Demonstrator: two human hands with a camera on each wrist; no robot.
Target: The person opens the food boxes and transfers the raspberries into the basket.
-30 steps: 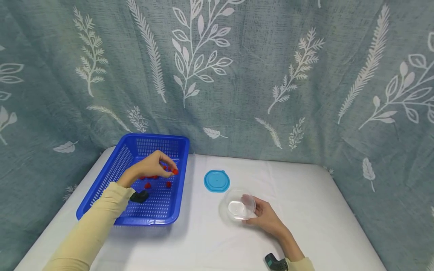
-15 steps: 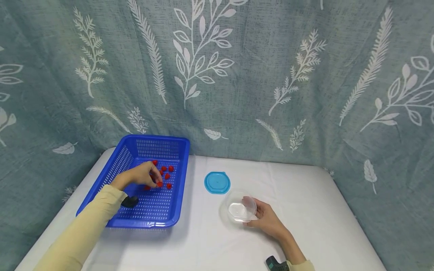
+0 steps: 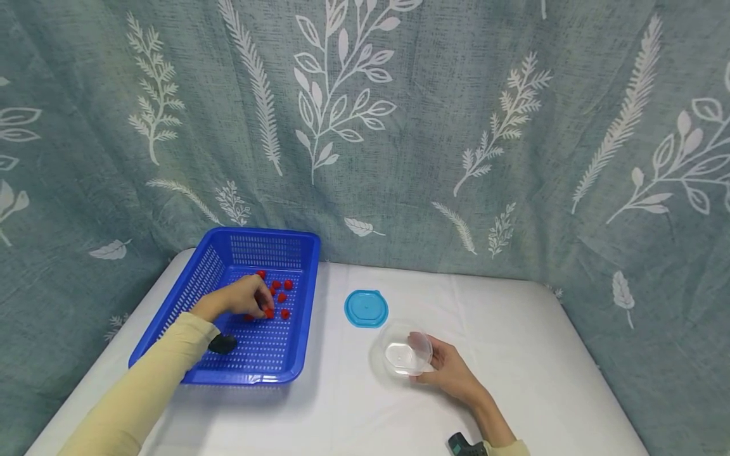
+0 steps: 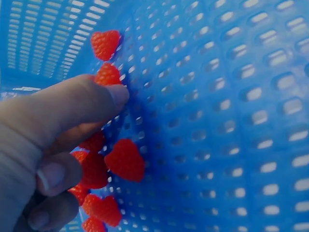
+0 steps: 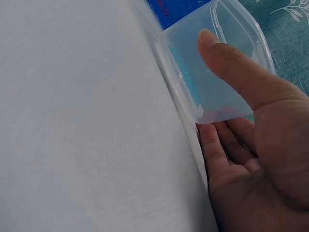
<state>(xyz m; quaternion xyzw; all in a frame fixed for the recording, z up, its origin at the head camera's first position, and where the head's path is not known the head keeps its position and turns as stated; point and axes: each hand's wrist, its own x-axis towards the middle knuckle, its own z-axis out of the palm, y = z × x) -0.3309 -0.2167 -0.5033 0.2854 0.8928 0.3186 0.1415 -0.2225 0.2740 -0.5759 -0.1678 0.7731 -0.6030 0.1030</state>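
Observation:
My left hand (image 3: 244, 296) reaches down into the blue plastic basket (image 3: 310, 297), its thumb and fingers pinching a red raspberry (image 3: 269, 313) at the floor. In the left wrist view the thumb (image 4: 72, 104) partly covers that raspberry (image 4: 107, 73). Several more raspberries (image 4: 125, 160) lie around the fingers on the perforated floor. On the right, my right hand (image 3: 453, 370) holds a clear plastic container (image 3: 399, 351) from its right side. The right wrist view has the thumb against the wall of this container (image 5: 193, 53) and the other fingers around its far side.
A round blue lid (image 3: 366, 308) lies flat between the basket and the container. White cloth (image 3: 513, 329) covers the table. A green leaf-patterned curtain (image 3: 410, 158) hangs behind and along the sides.
My left hand, with a raspberry at its fingertips, has moved left and down from the basket's right side to its floor. My right hand keeps its hold on the container.

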